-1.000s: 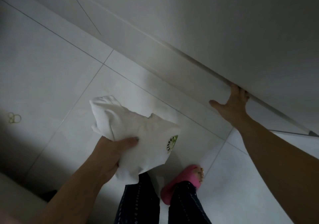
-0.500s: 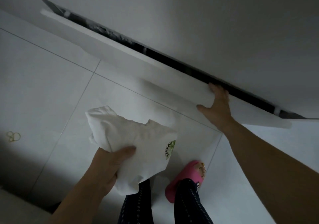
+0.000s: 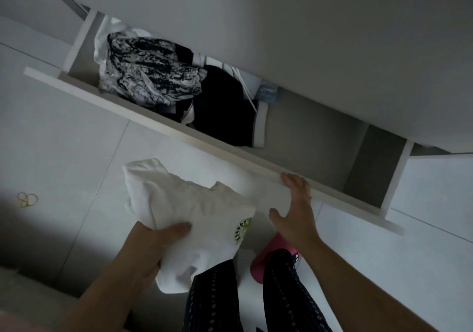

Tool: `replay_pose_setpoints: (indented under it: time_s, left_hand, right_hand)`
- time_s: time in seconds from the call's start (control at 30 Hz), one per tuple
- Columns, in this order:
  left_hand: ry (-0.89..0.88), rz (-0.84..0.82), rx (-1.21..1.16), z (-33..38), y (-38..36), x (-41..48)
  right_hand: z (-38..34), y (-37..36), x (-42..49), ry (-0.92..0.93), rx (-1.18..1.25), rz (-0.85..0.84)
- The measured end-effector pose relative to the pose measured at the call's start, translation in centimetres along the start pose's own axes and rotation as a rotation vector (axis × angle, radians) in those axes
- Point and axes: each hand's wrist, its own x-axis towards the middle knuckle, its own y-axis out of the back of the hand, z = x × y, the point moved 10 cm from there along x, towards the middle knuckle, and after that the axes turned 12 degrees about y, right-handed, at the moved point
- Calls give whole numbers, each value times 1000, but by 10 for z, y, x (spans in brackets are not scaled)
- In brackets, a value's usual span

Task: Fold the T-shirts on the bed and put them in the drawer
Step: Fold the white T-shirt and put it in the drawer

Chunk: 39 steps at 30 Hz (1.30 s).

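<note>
My left hand (image 3: 151, 244) grips a folded white T-shirt (image 3: 194, 211) with a small green badge, holding it above the floor just in front of the drawer. The white drawer (image 3: 179, 129) stands pulled well out of the wardrobe. My right hand (image 3: 294, 209) has its fingers hooked over the top edge of the drawer front, thumb spread below. Inside the drawer lie a black-and-white patterned garment (image 3: 148, 70) on the left and a black garment (image 3: 225, 111) in the middle. The drawer's right part (image 3: 320, 139) shows bare grey bottom.
White wardrobe front (image 3: 332, 37) rises above the drawer. The floor is white tile (image 3: 51, 139), with yellow rubber bands (image 3: 27, 199) lying at the left. My legs in dark patterned trousers (image 3: 212, 298) and a pink slipper (image 3: 268, 257) stand close under the drawer.
My right hand has pulled the drawer from a narrow gap to wide open, showing the clothes inside. My left hand has kept hold of the white T-shirt.
</note>
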Motion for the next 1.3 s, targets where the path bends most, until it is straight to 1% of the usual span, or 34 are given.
replay_pose_setpoints:
  time_s: [0.1,0.27,0.37,0.43,0.47,0.53,0.57,0.63,0.67,0.7,0.73,0.8,0.9,0.97,1.07,1.2,1.3]
  left_hand:
    - [-18,13,58,-1,8,-5]
    - [-42,31,3,-3,23,-8]
    - [-64,3,-13,5,21,-12]
    - [-60,-35,-35,9,14,-14]
    - [-53,-58,-52,12,8,-16]
    - [-44,-148,-65,21,-16,-23]
    - [-36,-206,-65,25,-32,-27]
    - [-8,-323,-67,31,-63,-33]
    - [10,-372,-63,33,-78,-34]
    - [30,-422,-49,35,-93,-33]
    - [53,-458,-23,36,-107,-30]
    - [80,-440,28,37,-125,-9]
    - [74,-332,120,40,-154,43]
    - [83,-313,180,40,-181,81]
    - [106,-336,272,39,-224,134]
    - [54,-410,402,42,-269,184]
    - [23,-435,445,45,-297,213]
  right_hand:
    - [-2,-11,-20,-46,24,1]
    - [-2,-26,-51,-67,-26,-56]
    - [-10,-34,-62,-55,36,-96]
    - [-16,-28,-65,-108,73,-76]
    - [-17,-20,-67,-173,111,-46]
    - [-20,-6,-65,-348,285,28]
    - [-23,-2,-62,-445,464,55]
    - [-32,-5,-56,-631,922,25]
    - [-45,0,-50,-653,1101,-1]
    - [-54,10,-42,-630,1196,-19]
    - [-57,21,-35,-609,1218,-19]
    - [-39,42,-27,-609,1179,21]
    - [12,65,-9,-626,940,135]
    - [48,73,4,-636,876,221]
    - [99,75,22,-658,899,280]
    - [158,76,42,-654,977,323]
    - [193,81,60,-618,996,367]
